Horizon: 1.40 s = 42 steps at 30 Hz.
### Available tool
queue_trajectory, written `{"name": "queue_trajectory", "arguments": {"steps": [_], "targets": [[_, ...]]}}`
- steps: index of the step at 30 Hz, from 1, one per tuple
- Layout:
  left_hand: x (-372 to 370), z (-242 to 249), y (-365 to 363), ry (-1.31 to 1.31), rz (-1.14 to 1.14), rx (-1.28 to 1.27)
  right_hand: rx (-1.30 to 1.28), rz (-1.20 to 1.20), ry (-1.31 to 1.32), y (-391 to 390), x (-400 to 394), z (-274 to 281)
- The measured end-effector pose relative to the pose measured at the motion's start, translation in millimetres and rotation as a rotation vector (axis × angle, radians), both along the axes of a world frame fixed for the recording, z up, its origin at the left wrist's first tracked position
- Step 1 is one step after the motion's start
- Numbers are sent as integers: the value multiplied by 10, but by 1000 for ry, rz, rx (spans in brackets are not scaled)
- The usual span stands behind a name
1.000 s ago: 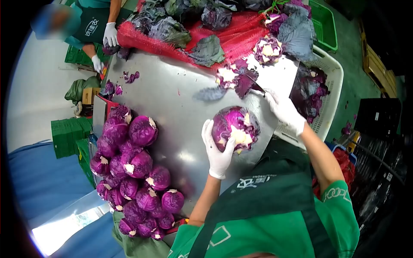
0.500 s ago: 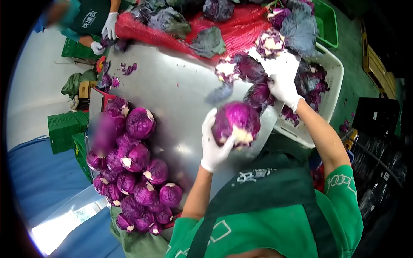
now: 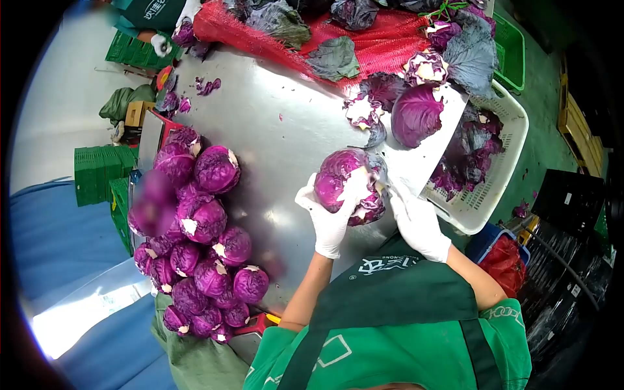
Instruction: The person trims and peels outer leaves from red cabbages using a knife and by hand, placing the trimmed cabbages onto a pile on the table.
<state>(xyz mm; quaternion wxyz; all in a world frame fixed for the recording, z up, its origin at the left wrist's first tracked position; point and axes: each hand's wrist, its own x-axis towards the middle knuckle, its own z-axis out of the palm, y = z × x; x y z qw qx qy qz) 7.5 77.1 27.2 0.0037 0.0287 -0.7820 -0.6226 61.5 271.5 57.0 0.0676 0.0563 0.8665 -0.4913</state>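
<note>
A red cabbage (image 3: 337,177) is held above the metal table, its pale cut stem end turned towards me. My left hand (image 3: 323,221), in a white glove, is closed around its left and lower side. My right hand (image 3: 419,224), also gloved, has its fingers against the cabbage's right side, where outer leaves stick out; the fingertips are partly hidden. Beyond the hands, a loose purple leaf (image 3: 416,116) lies on a white board (image 3: 406,162), next to a trimmed-off stem piece with leaf stubs (image 3: 364,112).
Several red cabbages (image 3: 211,279) are piled at the left of the metal table (image 3: 273,130). A red mesh sack (image 3: 253,49) with dark leaves lies along the far side. A white crate (image 3: 510,146) at the right holds leaves. Another person's gloved hand (image 3: 188,12) is at the far left.
My right hand has left the leaf on the board and come back to the cabbage. A large purple leaf now lies on the board. The cabbage has turned in my left hand.
</note>
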Motion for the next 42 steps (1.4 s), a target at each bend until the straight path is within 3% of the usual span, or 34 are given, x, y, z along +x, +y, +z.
{"name": "queue_trajectory", "arguments": {"steps": [1, 3, 4, 6, 11, 12, 14, 15, 16, 18, 19, 20, 23, 25, 27, 33, 42], "targets": [[23, 6, 13, 16, -2, -11, 26, -1, 109, -64, 8, -25], [42, 69, 59, 0, -5, -22, 117, 42, -193, -100, -86, 99], [52, 105, 84, -13, 2, -31, 115, 36, -194, -102, -84, 40], [68, 155, 125, -68, 1, -25, 143, -44, 47, -134, -81, -171], [132, 102, 158, -87, 51, -40, 41, -155, 223, -134, -213, -538], [140, 92, 136, -88, 55, -44, 69, -272, 272, -86, -269, -833], [138, 67, 113, -53, 63, -100, -74, -417, -16, 255, -424, -971], [125, 44, 90, -43, 62, -98, -246, -439, -346, 513, -553, -924], [118, 15, 56, -57, 51, -29, -45, -368, -246, 770, -684, -1136], [109, 28, -29, -105, 29, -35, 117, -342, 33, 832, -793, -947], [74, 79, -10, -117, 29, -25, 84, -395, 233, 755, -915, -505], [15, 129, 25, -123, 10, 24, 110, -314, 272, 650, -870, -206], [-57, 97, -2, -120, -57, 21, 299, 178, 38, 281, -545, 259], [-109, 81, -9, -104, -100, -32, 371, 260, 294, 163, -427, 50], [-152, 160, 14, -91, -153, -100, 362, 261, 267, 118, -417, -99], [-245, 193, 18, -160, -166, 20, 480, 262, 236, 83, -545, -147], [-264, 160, -7, -199, -160, 36, 511, 315, 227, 61, -762, 1]]}}
